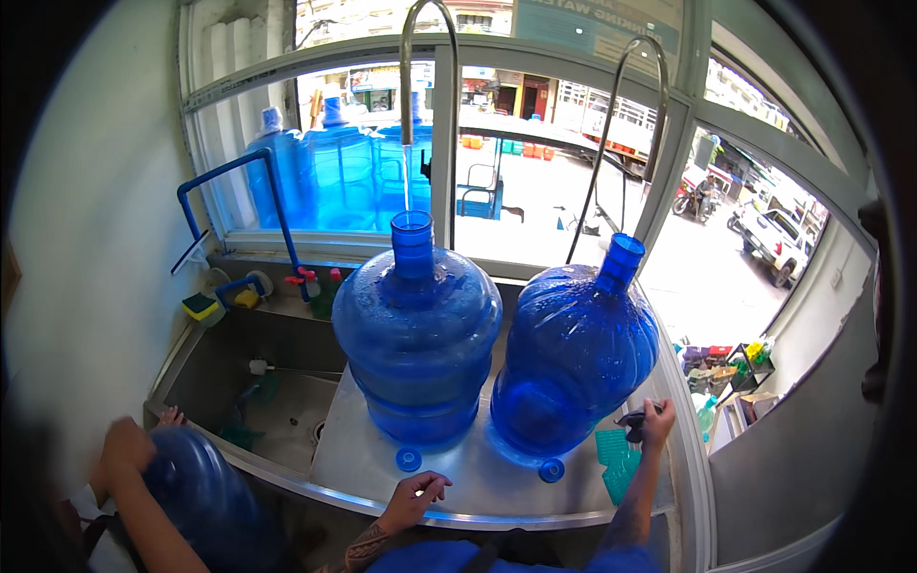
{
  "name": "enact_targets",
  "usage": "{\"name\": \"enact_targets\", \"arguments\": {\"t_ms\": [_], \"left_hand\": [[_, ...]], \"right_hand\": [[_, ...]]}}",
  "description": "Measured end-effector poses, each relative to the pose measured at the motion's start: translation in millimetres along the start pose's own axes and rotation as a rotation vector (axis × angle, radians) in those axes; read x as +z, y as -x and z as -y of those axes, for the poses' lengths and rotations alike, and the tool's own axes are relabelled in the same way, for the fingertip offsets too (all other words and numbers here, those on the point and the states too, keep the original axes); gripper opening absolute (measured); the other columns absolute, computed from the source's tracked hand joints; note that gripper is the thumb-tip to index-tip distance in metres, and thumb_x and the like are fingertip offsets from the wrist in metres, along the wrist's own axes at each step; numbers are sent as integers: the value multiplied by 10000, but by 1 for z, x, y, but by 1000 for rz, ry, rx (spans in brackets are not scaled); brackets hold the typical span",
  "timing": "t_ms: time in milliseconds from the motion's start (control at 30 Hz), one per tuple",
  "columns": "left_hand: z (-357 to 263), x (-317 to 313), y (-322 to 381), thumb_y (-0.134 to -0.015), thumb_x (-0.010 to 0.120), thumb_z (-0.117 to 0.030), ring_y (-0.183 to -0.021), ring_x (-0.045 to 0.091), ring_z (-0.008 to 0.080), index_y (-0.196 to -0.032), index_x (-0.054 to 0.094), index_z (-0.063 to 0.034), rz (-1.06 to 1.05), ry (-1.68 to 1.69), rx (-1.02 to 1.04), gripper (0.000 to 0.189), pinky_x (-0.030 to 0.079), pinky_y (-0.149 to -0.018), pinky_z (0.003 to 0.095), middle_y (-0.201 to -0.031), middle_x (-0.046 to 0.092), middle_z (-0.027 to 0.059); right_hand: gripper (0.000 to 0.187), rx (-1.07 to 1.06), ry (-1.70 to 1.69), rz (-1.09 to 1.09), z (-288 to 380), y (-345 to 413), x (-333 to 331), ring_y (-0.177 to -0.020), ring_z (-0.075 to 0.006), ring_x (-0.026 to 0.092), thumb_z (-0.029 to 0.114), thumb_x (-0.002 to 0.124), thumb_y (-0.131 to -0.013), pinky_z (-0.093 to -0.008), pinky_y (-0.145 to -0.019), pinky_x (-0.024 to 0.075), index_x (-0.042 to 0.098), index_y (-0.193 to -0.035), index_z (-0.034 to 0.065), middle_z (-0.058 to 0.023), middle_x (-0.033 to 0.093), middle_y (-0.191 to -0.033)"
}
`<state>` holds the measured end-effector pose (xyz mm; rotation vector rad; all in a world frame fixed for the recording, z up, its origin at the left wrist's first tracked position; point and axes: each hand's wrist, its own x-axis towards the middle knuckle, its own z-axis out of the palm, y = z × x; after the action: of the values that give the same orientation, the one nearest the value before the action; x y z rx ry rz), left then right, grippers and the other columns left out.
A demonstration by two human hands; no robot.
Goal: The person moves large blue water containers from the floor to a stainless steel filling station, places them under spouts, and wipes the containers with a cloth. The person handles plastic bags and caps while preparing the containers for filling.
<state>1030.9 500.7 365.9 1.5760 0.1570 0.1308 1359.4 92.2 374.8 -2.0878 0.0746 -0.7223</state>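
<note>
My left hand [418,496] hovers at the steel counter's front edge, fingers loosely curled with nothing in them. My right hand [658,422] pinches a dark, crumpled thing [633,424], too small to name, above green mesh [617,458] at the counter's right. A large blue water jug [418,336] stands upright in the middle, a stream from the left gooseneck spout [407,79] entering its mouth. Beside it a second blue jug [577,351] looks tilted, with the right gooseneck spout [648,107] above and behind its mouth. Two blue caps [408,460] lie in front of the jugs.
On the left, another person's arms [140,487] reach around a blue jug [204,494] at a steel sink [236,344]. A sponge [200,306], blue pipes [276,193] and small bottles line the sink's back. More blue jugs [337,172] stand behind the window.
</note>
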Motion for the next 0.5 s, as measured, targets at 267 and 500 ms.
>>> {"name": "enact_targets", "arguments": {"t_ms": [267,500], "left_hand": [[-77,-18,-18,-1021,560,-219,-806,581,91,-1050,682,-17,-76,48,217,238,482,-754,262,-815,627,17],[-174,-54,-43,-1001,582,-226,-863,585,101,-1098,641,-31,-320,3,751,225,462,-794,281,-875,631,23]], "right_hand": [[68,275,-1279,806,237,119,-28,-769,-105,629,99,581,-992,-241,-702,518,555,-1048,70,-56,655,-904],[361,-564,-804,662,380,94,17,-1252,-254,508,154,586,-986,-349,-974,461,499,-1327,76,-146,410,-1464]]}}
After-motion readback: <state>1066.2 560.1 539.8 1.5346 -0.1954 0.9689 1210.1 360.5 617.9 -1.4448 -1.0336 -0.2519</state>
